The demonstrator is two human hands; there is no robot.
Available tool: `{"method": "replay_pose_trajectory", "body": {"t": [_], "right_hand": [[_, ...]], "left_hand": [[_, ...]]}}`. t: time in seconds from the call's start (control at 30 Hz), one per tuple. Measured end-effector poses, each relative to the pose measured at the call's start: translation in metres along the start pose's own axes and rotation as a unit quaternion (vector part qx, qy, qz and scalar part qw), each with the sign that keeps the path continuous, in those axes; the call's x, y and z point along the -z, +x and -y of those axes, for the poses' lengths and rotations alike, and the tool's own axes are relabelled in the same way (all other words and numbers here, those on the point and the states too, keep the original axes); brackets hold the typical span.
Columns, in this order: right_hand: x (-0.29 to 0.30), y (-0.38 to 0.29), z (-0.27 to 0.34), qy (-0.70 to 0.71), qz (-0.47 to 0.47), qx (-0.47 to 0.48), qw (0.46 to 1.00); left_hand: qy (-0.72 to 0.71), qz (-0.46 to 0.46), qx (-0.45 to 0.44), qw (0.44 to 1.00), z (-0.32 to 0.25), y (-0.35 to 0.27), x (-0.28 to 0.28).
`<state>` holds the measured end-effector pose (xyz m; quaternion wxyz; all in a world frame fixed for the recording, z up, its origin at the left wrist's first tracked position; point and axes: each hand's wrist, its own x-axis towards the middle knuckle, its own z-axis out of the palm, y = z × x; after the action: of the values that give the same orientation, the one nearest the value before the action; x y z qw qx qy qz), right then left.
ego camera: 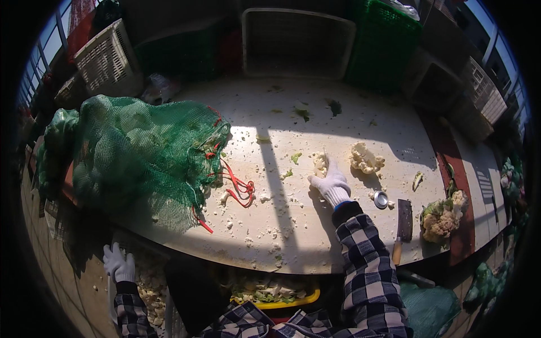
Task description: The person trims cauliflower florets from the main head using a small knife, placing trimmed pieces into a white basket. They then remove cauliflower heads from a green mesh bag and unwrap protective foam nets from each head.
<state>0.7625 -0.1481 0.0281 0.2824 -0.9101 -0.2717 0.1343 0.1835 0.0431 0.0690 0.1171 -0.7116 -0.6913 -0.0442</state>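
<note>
My right hand (331, 181), in a white knit glove, is closed around a piece of cauliflower (320, 164) on the white table (270, 236). Just right of it lies a larger cauliflower piece (366, 158). Below that sit a round metal ring-like tool (381, 199) and a cleaver (404, 219) with a wooden handle. My left hand (118, 261), also gloved, is over the edge of a crate of cauliflower florets (151, 291) at the lower left, its fingers apart and nothing seen in it. A cauliflower head with leaves (441, 219) rests near the table's right end.
Green mesh sacks of cauliflower (135, 148) with red ties (241, 186) cover the table's left side. Crumbs and leaf scraps are scattered about. A yellow-rimmed tub of trimmings (296, 301) stands below the near edge. Behind are a grey bin (299, 74) and green crates (382, 46).
</note>
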Motion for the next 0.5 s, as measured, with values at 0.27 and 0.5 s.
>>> {"method": "replay_pose_trajectory", "body": {"t": [0.27,0.5], "right_hand": [[-0.016,-0.101,0.022,0.151,0.217,0.075,0.961],[-0.025,-0.143,0.041,0.030,0.274,0.079,0.958]], "left_hand": [[-0.413,-0.028,-0.333,0.847,-0.156,-0.042,0.015],[-0.355,0.283,-0.534,0.713,-0.302,-0.070,0.011]]}}
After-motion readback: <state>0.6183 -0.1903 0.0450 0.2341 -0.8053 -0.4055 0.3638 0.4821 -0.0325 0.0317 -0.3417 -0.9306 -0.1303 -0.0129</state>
